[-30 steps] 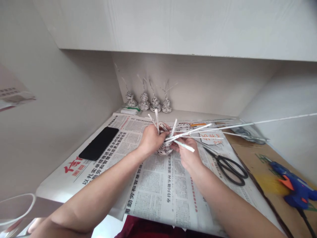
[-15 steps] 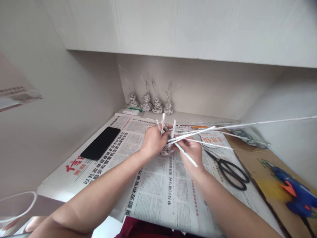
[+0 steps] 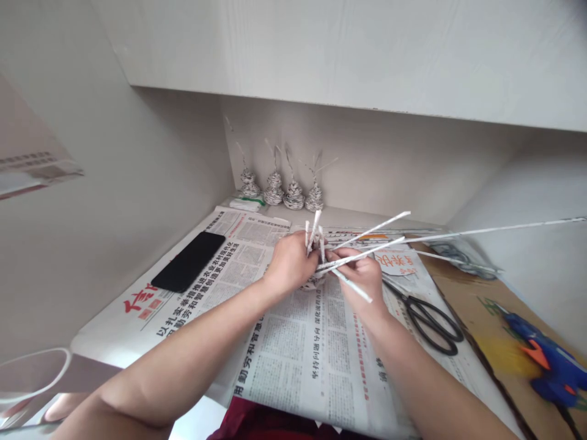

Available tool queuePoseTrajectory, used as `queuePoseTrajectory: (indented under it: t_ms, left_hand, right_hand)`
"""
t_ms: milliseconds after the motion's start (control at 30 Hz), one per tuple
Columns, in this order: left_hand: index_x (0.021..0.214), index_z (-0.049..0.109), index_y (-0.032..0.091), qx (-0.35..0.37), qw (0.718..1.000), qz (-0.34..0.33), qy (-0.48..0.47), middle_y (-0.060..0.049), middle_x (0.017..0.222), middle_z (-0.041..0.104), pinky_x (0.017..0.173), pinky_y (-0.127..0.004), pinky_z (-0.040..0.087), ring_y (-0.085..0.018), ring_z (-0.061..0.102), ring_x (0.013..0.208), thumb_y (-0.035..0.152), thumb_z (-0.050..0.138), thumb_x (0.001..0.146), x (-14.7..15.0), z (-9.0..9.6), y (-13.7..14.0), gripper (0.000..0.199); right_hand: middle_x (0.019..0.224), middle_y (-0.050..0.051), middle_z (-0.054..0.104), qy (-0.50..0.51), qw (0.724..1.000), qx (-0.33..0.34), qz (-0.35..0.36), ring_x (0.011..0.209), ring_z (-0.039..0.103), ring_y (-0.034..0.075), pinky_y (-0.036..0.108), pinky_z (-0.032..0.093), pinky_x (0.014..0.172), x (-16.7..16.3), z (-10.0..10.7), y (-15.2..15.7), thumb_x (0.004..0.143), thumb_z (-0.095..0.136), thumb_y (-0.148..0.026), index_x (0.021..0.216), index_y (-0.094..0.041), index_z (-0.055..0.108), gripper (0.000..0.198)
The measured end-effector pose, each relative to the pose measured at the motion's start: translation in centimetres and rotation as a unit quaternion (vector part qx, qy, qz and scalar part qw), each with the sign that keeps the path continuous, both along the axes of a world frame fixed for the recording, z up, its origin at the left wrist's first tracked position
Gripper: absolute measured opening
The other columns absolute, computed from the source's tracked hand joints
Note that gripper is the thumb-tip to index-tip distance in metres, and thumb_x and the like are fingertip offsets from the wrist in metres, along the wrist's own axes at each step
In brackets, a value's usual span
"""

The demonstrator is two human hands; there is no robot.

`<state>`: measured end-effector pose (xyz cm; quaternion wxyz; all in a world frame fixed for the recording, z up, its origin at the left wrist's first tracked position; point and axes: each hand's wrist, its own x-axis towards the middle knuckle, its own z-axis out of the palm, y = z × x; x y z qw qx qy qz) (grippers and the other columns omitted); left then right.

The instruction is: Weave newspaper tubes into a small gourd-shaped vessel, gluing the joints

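The newspaper spread over the bench carries Chinese print. At its left edge stand large red characters, too cropped to read. Beside them runs a black headline, only partly readable. A column heading at the near edge reads roughly "用劳动和智慧". A paper scrap near the right bears orange handwriting, unreadable.

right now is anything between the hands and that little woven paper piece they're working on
Nothing visible. The left hand is wrapped around the small woven piece, and the right hand pinches the paper tubes sticking out of it. The scissors lie apart on the newspaper, to the right.
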<state>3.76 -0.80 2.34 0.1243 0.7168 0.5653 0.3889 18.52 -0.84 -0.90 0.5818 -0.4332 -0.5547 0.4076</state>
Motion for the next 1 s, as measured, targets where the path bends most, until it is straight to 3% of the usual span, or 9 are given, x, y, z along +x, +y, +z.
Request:
queuePoseTrajectory:
  t_ms: [100, 167, 333, 433, 533, 633, 833, 900, 1000]
  left_hand:
    - [0.093, 0.071, 0.023, 0.027, 0.999, -0.01, 0.016, -0.003, 0.093, 0.074, 0.074, -0.029, 0.048, -0.022, 0.068, 0.085, 0.009, 0.053, 0.075, 0.3, -0.1, -0.3, 0.029]
    - [0.091, 0.07, 0.022, 0.037, 0.999, -0.008, 0.015, -0.004, 0.09, 0.074, 0.072, -0.029, 0.048, -0.022, 0.068, 0.083, 0.008, 0.053, 0.075, 0.3, -0.2, -0.3, 0.027]
    - [0.088, 0.068, 0.023, 0.026, 0.998, -0.006, -0.05, -0.001, 0.082, 0.073, 0.069, -0.027, 0.047, -0.02, 0.067, 0.079, 0.011, 0.055, 0.076, -0.1, -0.4, 0.2, 0.021]
    - [0.087, 0.067, 0.022, 0.013, 0.997, -0.006, -0.079, 0.0, 0.078, 0.072, 0.068, -0.025, 0.047, -0.019, 0.066, 0.076, 0.012, 0.055, 0.075, -0.3, -0.5, 0.6, 0.019]
    - [0.088, 0.066, 0.021, -0.001, 0.993, -0.023, -0.113, 0.0, 0.079, 0.072, 0.069, -0.025, 0.049, -0.018, 0.067, 0.076, 0.011, 0.055, 0.072, -0.5, -0.7, 1.0, 0.022]
    - [0.089, 0.067, 0.021, -0.01, 0.99, -0.039, -0.135, 0.0, 0.082, 0.073, 0.072, -0.026, 0.051, -0.018, 0.068, 0.078, 0.01, 0.055, 0.07, -0.5, -0.8, 1.1, 0.025]
    - [0.095, 0.068, 0.021, -0.029, 0.991, -0.035, -0.129, -0.003, 0.088, 0.073, 0.075, -0.028, 0.053, -0.02, 0.069, 0.085, 0.011, 0.055, 0.071, -0.4, -0.5, 0.7, 0.029]
    - [0.097, 0.068, 0.019, -0.046, 0.986, -0.074, -0.14, -0.005, 0.091, 0.073, 0.077, -0.029, 0.053, -0.021, 0.068, 0.086, 0.012, 0.058, 0.07, -1.0, 0.0, 0.8, 0.03]
    - [0.112, 0.064, 0.016, -0.114, 0.961, -0.201, -0.152, -0.008, 0.101, 0.072, 0.083, -0.032, 0.053, -0.021, 0.068, 0.092, 0.014, 0.065, 0.068, -2.8, 1.0, 1.0, 0.044]
  right_hand:
    - [0.076, 0.001, 0.073, -0.105, 0.991, 0.079, -0.029, 0.069, 0.065, 0.018, 0.028, 0.048, 0.066, -0.1, 0.4, -0.7, 0.077, 0.071, -0.028, 0.083, -0.022, 0.075, 0.01]
    - [0.079, 0.001, 0.074, -0.119, 0.988, 0.093, -0.035, 0.072, 0.066, 0.019, 0.029, 0.049, 0.069, -0.2, 0.3, -0.8, 0.078, 0.07, -0.029, 0.085, -0.023, 0.076, 0.011]
    - [0.069, 0.001, 0.071, 0.045, 0.999, -0.001, 0.009, 0.066, 0.065, 0.018, 0.03, 0.052, 0.066, -0.6, -0.8, 0.2, 0.069, 0.078, -0.034, 0.081, -0.02, 0.075, 0.018]
    - [0.063, 0.001, 0.068, 0.157, 0.983, -0.091, 0.017, 0.059, 0.064, 0.018, 0.032, 0.054, 0.061, -0.9, -1.2, 0.5, 0.06, 0.084, -0.036, 0.072, -0.018, 0.069, 0.027]
    - [0.067, 0.001, 0.07, 0.205, 0.967, -0.146, 0.044, 0.06, 0.066, 0.017, 0.032, 0.056, 0.058, -1.2, -1.0, 0.3, 0.056, 0.087, -0.034, 0.07, -0.018, 0.065, 0.031]
    - [0.073, 0.001, 0.072, 0.194, 0.969, -0.139, 0.06, 0.062, 0.068, 0.018, 0.031, 0.057, 0.056, -1.4, -0.4, -0.1, 0.057, 0.085, -0.032, 0.076, -0.019, 0.067, 0.03]
    - [0.068, 0.002, 0.072, 0.147, 0.983, -0.113, 0.012, 0.056, 0.066, 0.018, 0.029, 0.055, 0.049, -1.5, -0.1, -0.4, 0.058, 0.083, -0.031, 0.072, -0.019, 0.069, 0.023]
    - [0.068, 0.002, 0.072, 0.149, 0.982, -0.116, 0.012, 0.055, 0.066, 0.018, 0.028, 0.055, 0.048, -1.5, -0.3, -0.3, 0.059, 0.082, -0.031, 0.071, -0.019, 0.069, 0.022]
    - [0.068, 0.002, 0.071, 0.155, 0.98, -0.125, 0.01, 0.055, 0.066, 0.018, 0.028, 0.055, 0.047, -1.4, -0.5, -0.2, 0.058, 0.083, -0.032, 0.072, -0.019, 0.068, 0.024]
